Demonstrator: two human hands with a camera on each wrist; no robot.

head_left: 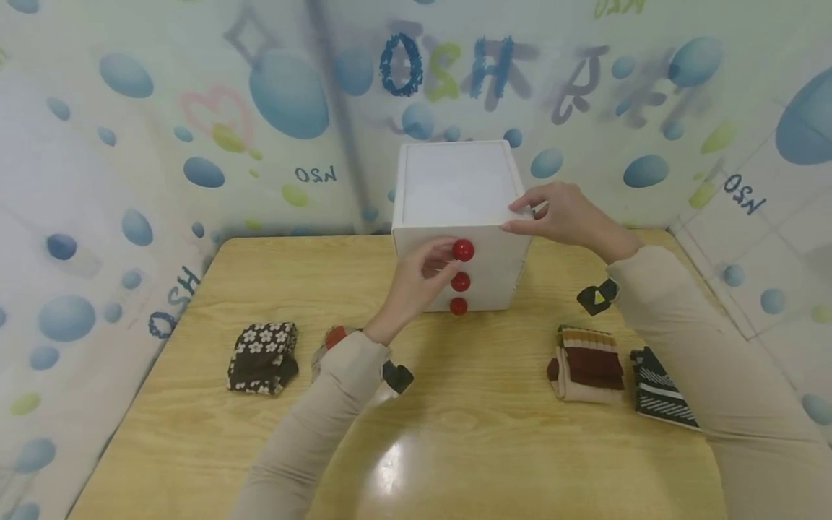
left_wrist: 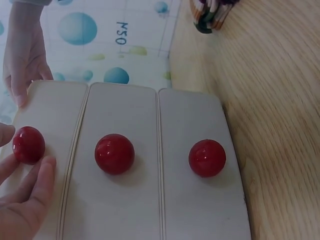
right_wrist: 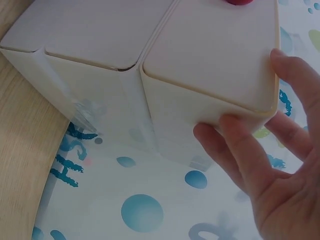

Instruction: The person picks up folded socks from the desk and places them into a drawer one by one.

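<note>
box (head_left: 455, 184): at the far side of the table (head_left: 494, 433), near the wall (head_left: 260, 180), with both hands on it.
left hand (head_left: 419, 278): fingers and thumb curled narrowly round the top knob (head_left: 463, 250); how hard they press cannot be told.
right hand (head_left: 562, 213): bent round the box's upper right front corner, thumb at the front edge, one finger on top, others against the side.
lower knobs: middle knob (head_left: 460, 282) and bottom knob (head_left: 458, 306) stand under the top one, both untouched.
left of the table: floral socks (head_left: 261, 357), folded, well apart from the box; grey socks (head_left: 334, 336) with a rust patch lie nearer the middle.
right of the table: maroon socks (head_left: 588, 365), folded, and just beside them striped socks (head_left: 659, 390).
in the way: left sleeve (head_left: 305, 440) covers much of the grey socks; right sleeve (head_left: 715, 390) overlaps the striped pair's edge; the left hand hides some of the box front.
at the cuffs: a black piece (head_left: 398, 376) by the left one, another by the right.
box make: white, smooth, squared with rounded corners; three flat panels parted by thin seams, material unclear.
knobs: glossy red balls.
cloth: knitted-looking socks; plain beige sleeves, creased.
table make: pale wood grain, shiny, glare near the front.
wall print: blue and green drops, lettering.
</note>
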